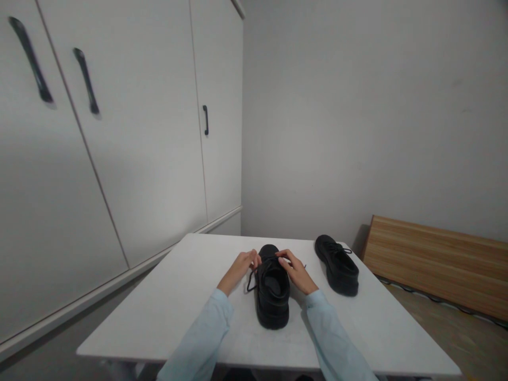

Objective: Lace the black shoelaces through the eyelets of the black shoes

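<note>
A black lace-up shoe [272, 304] stands upright on the white table, its heel towards me and its toe pointing away. My left hand [246, 262] is at the left side of the lacing, fingers closed in a pinch on the black shoelace [250, 281], part of which loops down beside the shoe. From the right, my right hand [292, 266] reaches over the lacing with its fingers bent together at the lace. Its fingertips are too small to show exactly how they grip. A lace end pokes out just beyond that hand.
A second black shoe [338, 265] stands near the right edge of the white table [190, 312]. White cupboards [146, 132] with dark handles run along the left. A wood-grain board [432, 264] leans at the wall on the right.
</note>
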The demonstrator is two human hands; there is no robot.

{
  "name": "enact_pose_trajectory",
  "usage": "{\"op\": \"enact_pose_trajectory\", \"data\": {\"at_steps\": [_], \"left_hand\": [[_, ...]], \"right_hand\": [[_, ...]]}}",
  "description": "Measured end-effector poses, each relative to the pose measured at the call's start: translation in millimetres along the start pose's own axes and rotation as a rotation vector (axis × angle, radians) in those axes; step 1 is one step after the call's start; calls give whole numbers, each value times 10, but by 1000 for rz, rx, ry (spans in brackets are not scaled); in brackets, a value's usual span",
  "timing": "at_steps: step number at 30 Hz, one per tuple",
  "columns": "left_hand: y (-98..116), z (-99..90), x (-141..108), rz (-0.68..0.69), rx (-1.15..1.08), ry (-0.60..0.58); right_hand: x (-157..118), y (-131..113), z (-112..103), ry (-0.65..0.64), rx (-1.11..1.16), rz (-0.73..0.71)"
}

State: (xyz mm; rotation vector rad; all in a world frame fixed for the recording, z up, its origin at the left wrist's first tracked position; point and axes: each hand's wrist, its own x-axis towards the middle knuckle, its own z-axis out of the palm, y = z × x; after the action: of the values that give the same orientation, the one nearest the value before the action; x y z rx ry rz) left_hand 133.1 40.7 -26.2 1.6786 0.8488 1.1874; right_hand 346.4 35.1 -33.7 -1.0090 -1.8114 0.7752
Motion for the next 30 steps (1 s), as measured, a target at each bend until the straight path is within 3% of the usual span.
{"op": "enact_pose_trajectory", "data": {"at_steps": [5,9,20,30], "left_hand": [[-83,-8,32,-47,144,97],[-122,-17,44,-4,199,128],[-156,-24,10,41,168,-24],[-172,-35,1,49,172,-84]], "right_hand": [[58,91,-1,90,34,-16],[74,153,-4,156,63,23],[75,169,-24,155,74,46],[61,104,-60,182,18,55]]}}
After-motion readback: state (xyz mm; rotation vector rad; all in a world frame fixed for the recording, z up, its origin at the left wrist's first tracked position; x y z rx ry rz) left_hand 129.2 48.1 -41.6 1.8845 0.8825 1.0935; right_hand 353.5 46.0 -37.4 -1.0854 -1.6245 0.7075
